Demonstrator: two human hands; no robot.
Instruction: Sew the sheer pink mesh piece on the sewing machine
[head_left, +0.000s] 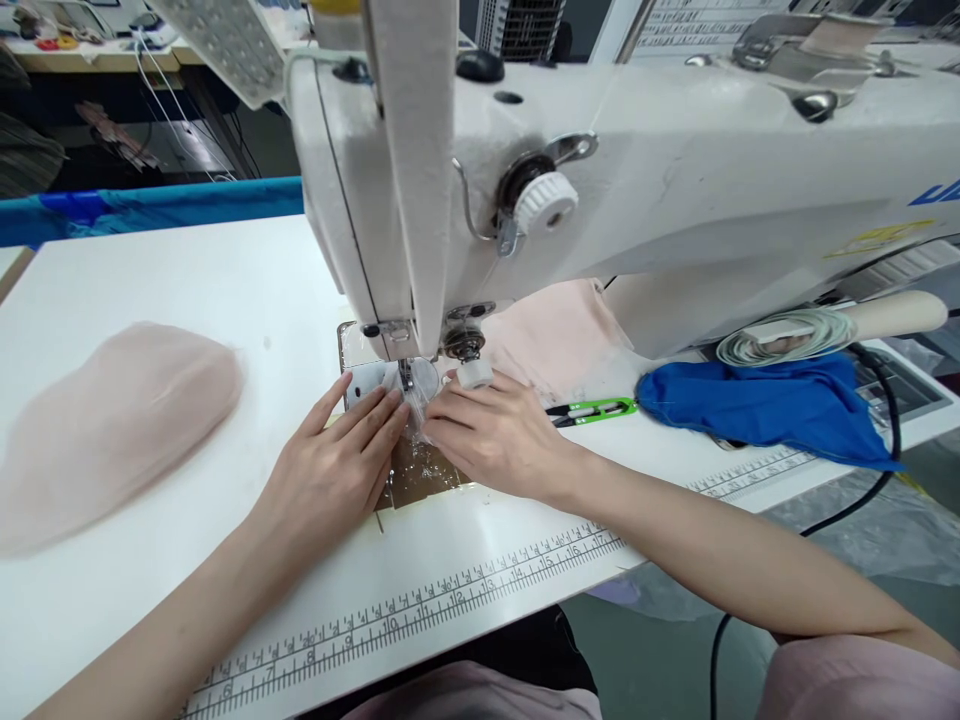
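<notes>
A white sewing machine (637, 170) stands over the table. Under its needle lies a thin, pale, sheer fabric (415, 418). My left hand (337, 450) rests flat on the fabric's left side, fingers stretched toward the presser foot (406, 374). Just right of the needle, my right hand (495, 430) has its fingers bent and pressed together on the fabric's edge. Behind that hand, light pink fabric (559, 335) lies under the machine arm. Another sheer pink piece (127, 420) is spread at the left of the table.
Green-handled thread snips (596, 411) lie right of my right hand, beside a blue cloth (765, 405). A coiled pale cord (787, 338) sits behind the cloth. A printed ruler strip (450, 605) runs along the table's front edge. A black cable hangs at the right.
</notes>
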